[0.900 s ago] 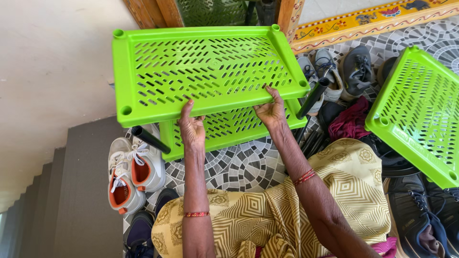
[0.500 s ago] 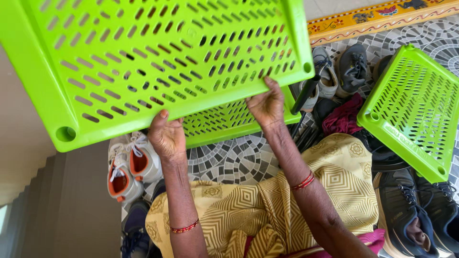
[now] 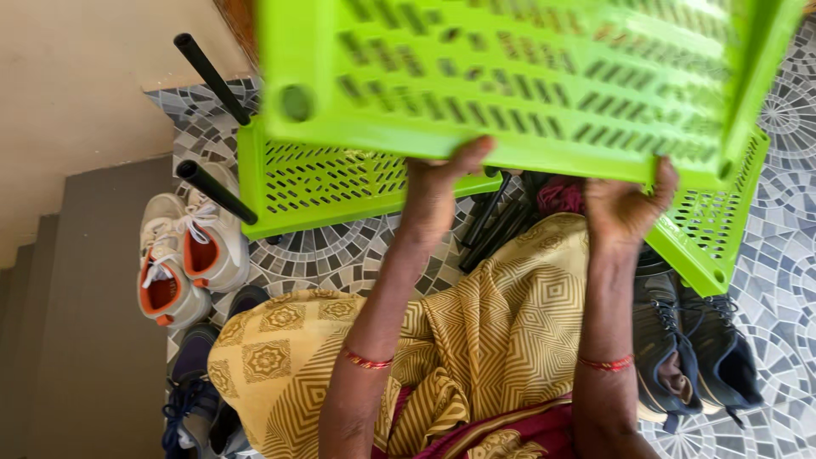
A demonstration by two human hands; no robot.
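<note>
Overhead, green shelf tray (image 3: pixel 527 76) held up close to camera, tilted. Left hand (image 3: pixel 438 183) and right hand (image 3: pixel 627 204) both clamped on tray's near edge. Below, second green tray (image 3: pixel 340 183) with black poles (image 3: pixel 212 76) on tiled floor (image 3: pixel 782 246); white sneakers (image 3: pixel 183 255) beside it.

both hands grip the near edge of a green slotted shelf (image 3: pixel 527 76) raised close to the camera: the left hand (image 3: pixel 438 183) and the right hand (image 3: pixel 627 206), each wrist with a red thread. below, a second green shelf (image 3: pixel 323 183) sits on the mosaic floor (image 3: pixel 782 246) with two black poles (image 3: pixel 212 191) sticking out of its left side. white-and-orange shoes (image 3: pixel 183 255) lie to its left, dark shoes (image 3: pixel 697 348) at the right, beside a third shelf (image 3: pixel 710 234).
</note>
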